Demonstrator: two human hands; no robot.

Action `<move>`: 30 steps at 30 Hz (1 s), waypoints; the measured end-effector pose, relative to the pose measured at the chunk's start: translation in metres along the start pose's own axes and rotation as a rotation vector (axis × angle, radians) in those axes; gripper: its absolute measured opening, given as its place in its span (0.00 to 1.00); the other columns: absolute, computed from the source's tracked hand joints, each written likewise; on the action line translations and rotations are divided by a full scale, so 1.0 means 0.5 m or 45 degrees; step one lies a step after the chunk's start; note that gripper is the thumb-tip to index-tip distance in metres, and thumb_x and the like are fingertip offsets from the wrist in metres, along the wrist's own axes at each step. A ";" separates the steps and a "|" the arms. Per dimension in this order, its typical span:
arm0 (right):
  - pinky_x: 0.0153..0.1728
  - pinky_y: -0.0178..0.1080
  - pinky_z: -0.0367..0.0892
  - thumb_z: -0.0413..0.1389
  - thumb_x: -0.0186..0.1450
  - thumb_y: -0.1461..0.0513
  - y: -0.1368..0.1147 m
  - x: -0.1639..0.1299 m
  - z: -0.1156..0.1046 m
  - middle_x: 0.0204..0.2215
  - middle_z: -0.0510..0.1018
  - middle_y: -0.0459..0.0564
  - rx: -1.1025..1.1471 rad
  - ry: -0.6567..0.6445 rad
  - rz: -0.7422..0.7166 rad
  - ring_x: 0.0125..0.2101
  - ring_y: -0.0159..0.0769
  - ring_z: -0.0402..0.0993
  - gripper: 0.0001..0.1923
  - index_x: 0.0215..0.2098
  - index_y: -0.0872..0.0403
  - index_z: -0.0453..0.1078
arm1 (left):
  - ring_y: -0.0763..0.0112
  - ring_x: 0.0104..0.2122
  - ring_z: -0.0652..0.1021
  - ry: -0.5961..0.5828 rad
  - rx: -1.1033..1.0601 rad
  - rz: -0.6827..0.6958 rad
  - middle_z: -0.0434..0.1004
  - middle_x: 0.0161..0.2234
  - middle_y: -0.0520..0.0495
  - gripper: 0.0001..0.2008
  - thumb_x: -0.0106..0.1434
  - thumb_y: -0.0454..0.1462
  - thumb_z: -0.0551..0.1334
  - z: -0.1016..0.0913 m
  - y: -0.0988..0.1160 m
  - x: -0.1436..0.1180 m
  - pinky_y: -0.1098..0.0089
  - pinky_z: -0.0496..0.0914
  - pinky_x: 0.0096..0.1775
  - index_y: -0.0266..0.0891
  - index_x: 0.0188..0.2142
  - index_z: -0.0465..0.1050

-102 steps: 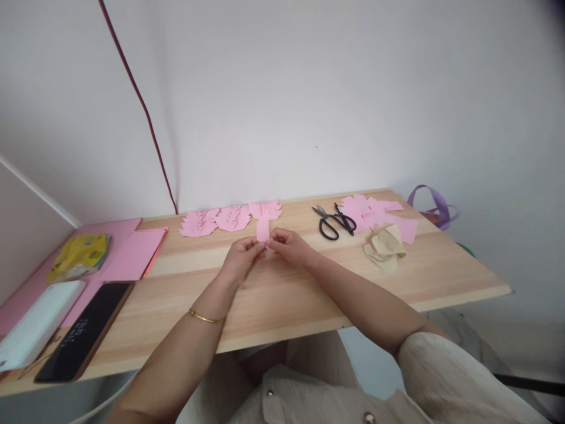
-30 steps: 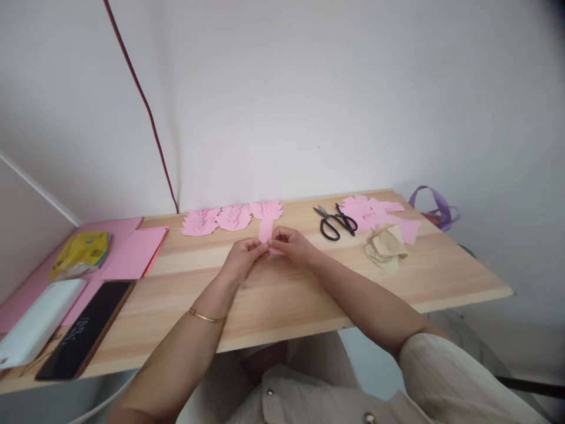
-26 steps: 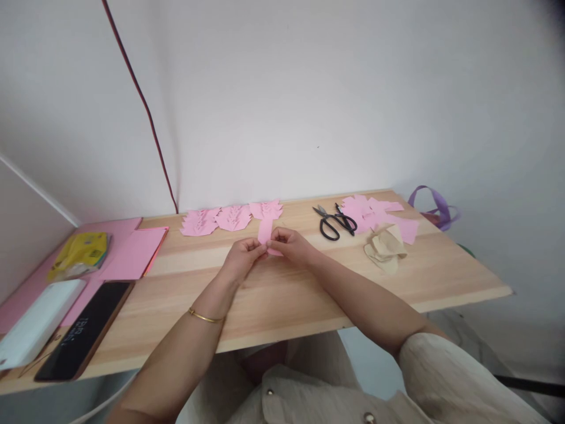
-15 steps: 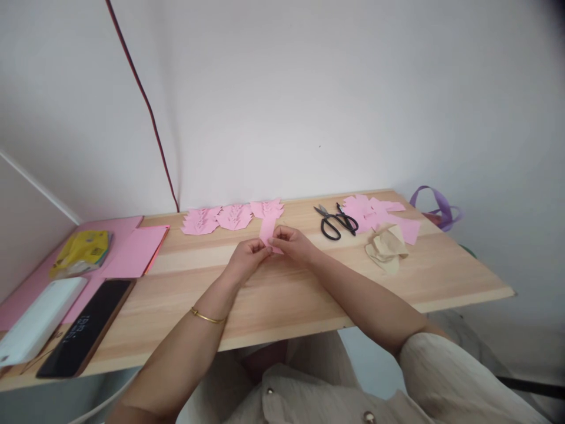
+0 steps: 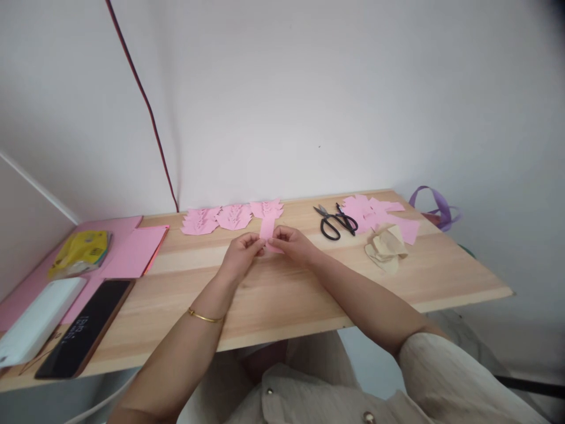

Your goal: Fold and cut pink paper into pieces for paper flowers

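Observation:
Between my two hands is a strip of pink paper (image 5: pixel 267 227), its upper part sticking up above my fingers and a lower flap showing beneath them. My left hand (image 5: pixel 242 252) pinches its left edge between thumb and fingers. The right side is pinched by my right hand (image 5: pixel 293 244). Just behind the strip, along the back of the table, lie several cut pink paper shapes (image 5: pixel 234 217) with jagged edges and small raised folds down the middle. Black-handled scissors (image 5: pixel 331 227) rest to the right of my right hand, beside a dark pen-like item (image 5: pixel 347 221).
Pink paper scraps (image 5: pixel 364 212) and crumpled beige paper (image 5: pixel 386 247) lie on the wooden table (image 5: pixel 185 306) at right. A purple ribbon (image 5: pixel 436 206) hangs at its right end. On the left are pink sheets (image 5: pixel 132 253), a yellow packet (image 5: pixel 83 250), a phone (image 5: pixel 86 330) and a white case (image 5: pixel 42 321).
My left hand has shifted slightly left and up along the strip's edge. My right hand stays almost in place, and the paper's lower flap shows a little more.

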State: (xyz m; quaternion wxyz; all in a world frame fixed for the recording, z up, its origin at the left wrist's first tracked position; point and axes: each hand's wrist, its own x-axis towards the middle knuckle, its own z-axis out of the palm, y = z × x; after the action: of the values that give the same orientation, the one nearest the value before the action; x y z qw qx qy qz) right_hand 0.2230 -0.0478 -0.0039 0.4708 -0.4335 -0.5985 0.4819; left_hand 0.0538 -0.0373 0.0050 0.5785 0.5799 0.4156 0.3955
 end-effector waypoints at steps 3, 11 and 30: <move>0.23 0.32 0.51 0.58 0.56 0.51 -0.003 -0.002 0.001 0.20 0.61 0.40 -0.012 -0.025 0.011 0.21 0.25 0.54 0.16 0.24 0.54 0.61 | 0.75 0.22 0.69 0.079 -0.078 0.008 0.70 0.20 0.52 0.11 0.50 0.42 0.66 -0.001 0.003 0.004 0.74 0.62 0.29 0.36 0.25 0.72; 0.23 0.32 0.50 0.58 0.55 0.51 -0.002 -0.001 0.005 0.20 0.60 0.40 0.026 -0.038 0.019 0.21 0.25 0.53 0.16 0.25 0.54 0.60 | 0.77 0.22 0.69 0.143 -0.139 0.008 0.71 0.21 0.52 0.09 0.50 0.40 0.66 0.000 -0.002 0.004 0.73 0.64 0.30 0.36 0.24 0.72; 0.22 0.31 0.52 0.58 0.55 0.53 -0.006 -0.006 0.015 0.18 0.65 0.40 0.029 -0.032 0.084 0.19 0.25 0.57 0.15 0.25 0.55 0.62 | 0.77 0.23 0.70 0.115 -0.468 -0.053 0.70 0.20 0.52 0.10 0.49 0.40 0.67 0.007 -0.016 0.009 0.73 0.65 0.29 0.35 0.23 0.72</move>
State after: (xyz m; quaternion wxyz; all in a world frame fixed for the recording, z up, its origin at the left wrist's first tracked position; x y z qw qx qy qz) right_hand 0.2158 -0.0524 -0.0023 0.4521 -0.4414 -0.5841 0.5094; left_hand 0.0587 -0.0343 -0.0033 0.6635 0.4373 0.3740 0.4782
